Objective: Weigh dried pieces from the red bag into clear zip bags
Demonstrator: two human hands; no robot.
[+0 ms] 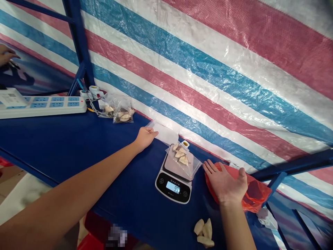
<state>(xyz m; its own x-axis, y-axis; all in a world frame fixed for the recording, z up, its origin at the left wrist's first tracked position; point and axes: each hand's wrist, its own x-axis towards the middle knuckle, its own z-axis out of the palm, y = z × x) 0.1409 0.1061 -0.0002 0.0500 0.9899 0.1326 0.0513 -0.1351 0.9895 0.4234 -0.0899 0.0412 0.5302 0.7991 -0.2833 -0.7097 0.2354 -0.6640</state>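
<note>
My left hand (146,138) pinches the near edge of flat clear plastic bags (164,134) lying against the striped sheet. A kitchen scale (173,193) stands between my hands, its lit display reading about 95, the decimal point unclear. On its plate rests a clear zip bag (194,169) with several pale, dried-looking slices (181,155) in it. My right hand (229,184) is open, palm up, with nothing in it, over a red plastic bag (256,189). Below it, loose pale pieces (204,233) lie on the blue table (125,194).
Filled clear bags (124,114) sit at the back left beside a white power strip (52,106). Blue metal posts (80,41) and a striped sheet (197,69) bound the table's back. Another person's hand (7,55) shows at far left. A crumpled white tissue (267,218) lies at right.
</note>
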